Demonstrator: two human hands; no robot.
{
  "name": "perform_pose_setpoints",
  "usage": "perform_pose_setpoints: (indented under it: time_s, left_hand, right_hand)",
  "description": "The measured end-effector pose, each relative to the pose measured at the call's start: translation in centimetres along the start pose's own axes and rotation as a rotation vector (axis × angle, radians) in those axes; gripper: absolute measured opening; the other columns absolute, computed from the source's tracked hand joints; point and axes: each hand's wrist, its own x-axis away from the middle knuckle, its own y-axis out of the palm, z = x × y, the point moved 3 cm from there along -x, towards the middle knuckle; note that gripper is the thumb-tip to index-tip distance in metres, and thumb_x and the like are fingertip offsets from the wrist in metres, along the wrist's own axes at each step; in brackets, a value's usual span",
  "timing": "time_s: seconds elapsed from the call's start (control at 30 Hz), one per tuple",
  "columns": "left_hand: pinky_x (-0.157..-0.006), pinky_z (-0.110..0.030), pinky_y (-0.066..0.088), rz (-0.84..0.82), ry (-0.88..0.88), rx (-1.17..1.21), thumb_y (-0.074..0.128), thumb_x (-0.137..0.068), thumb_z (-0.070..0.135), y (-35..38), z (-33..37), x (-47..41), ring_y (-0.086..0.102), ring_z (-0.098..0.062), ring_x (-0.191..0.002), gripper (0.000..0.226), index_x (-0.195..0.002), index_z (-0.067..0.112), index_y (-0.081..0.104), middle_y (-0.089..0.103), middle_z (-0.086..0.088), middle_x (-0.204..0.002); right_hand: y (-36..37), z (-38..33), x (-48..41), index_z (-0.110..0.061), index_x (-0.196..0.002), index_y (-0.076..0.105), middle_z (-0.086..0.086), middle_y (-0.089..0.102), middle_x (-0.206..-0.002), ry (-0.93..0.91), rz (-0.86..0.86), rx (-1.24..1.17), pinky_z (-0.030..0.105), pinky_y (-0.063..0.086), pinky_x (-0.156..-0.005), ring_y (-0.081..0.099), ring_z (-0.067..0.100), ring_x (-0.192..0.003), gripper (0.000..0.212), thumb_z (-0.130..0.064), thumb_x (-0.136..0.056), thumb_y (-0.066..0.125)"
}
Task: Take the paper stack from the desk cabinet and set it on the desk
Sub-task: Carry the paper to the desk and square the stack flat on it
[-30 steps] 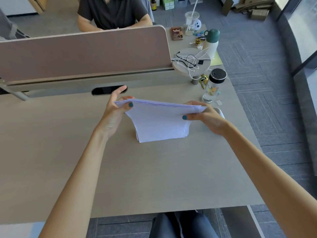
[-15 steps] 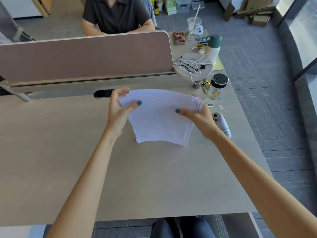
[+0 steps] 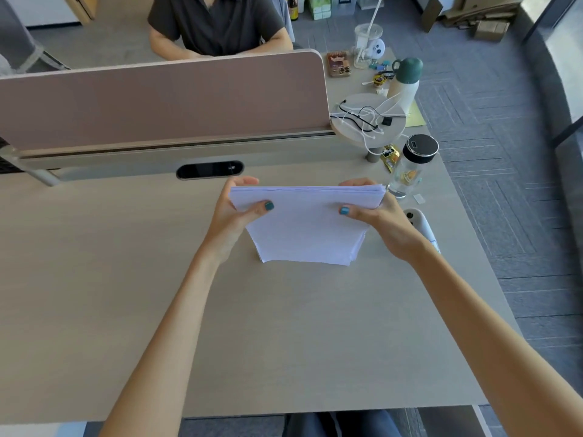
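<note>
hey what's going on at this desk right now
A person is holding a paper stack on edge with both hands: the left hand grips its left side and the right hand its right. The stack's lower edge looks to rest on the desk, as if being squared up, so it is not yet laid flat. A clear bottle with a black lid stands just to the right. Another person sits behind the divider.

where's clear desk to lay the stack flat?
Bare desk runs from the paper stack to the near edge, and left of the left hand. Crowded right: white device and bottle beside the right hand.
</note>
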Motion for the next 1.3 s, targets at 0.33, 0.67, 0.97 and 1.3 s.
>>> perform_pose_setpoints:
  time_s: [0.33, 0.67, 0.97, 1.3]
  left_hand:
    - [-0.074, -0.015, 0.051, -0.093, -0.012, 0.045, 0.081, -0.053, 0.033, 0.7, 0.6, -0.7, 0.064, -0.003, -0.089, 0.079, -0.126, 0.029, 0.050, 0.062, 0.000, -0.106]
    - [-0.093, -0.029, 0.049, -0.274, -0.203, 0.006, 0.076, -0.077, 0.019, 1.5, 0.4, 0.7, 0.067, -0.009, -0.112, 0.041, -0.116, 0.026, 0.067, 0.073, 0.008, -0.116]
    - [-0.093, -0.034, 0.053, -0.037, -0.273, 0.091, 0.072, -0.085, 0.017, -1.0, -3.1, -2.1, 0.069, -0.016, -0.110, 0.034, -0.119, 0.017, 0.068, 0.072, -0.003, -0.120]
    - [-0.090, -0.033, 0.054, 0.033, -0.494, 0.004, 0.078, -0.079, 0.025, -2.0, -11.9, -9.6, 0.069, -0.017, -0.101, 0.033, -0.108, 0.011, 0.071, 0.073, -0.002, -0.111]
  right_hand:
    - [-0.4, 0.2, -0.1, -0.002, -0.107, 0.068, 0.006, 0.071, -0.099, 0.028, -0.070, -0.007, 0.021, 0.053, -0.074, 0.068, 0.014, -0.089, 0.035, -0.001, -0.072, 0.075]
    - [-0.2, 1.1, -0.9, -0.004, -0.125, 0.056, 0.008, 0.067, -0.112, 0.084, -0.166, 0.040, 0.022, 0.055, -0.078, 0.066, 0.013, -0.098, 0.044, -0.002, -0.083, 0.068]
    - [2.7, 3.8, -5.1, -0.001, -0.111, 0.068, 0.008, 0.070, -0.107, 0.251, -0.137, -0.005, 0.037, 0.055, -0.090, 0.068, 0.019, -0.097, 0.033, -0.007, -0.079, 0.074]
    - [4.1, 11.9, -10.3, 0.000, -0.093, 0.071, 0.013, 0.074, -0.093, 0.513, 0.194, 0.025, 0.031, 0.062, -0.066, 0.072, 0.018, -0.068, 0.030, -0.016, -0.070, 0.083]
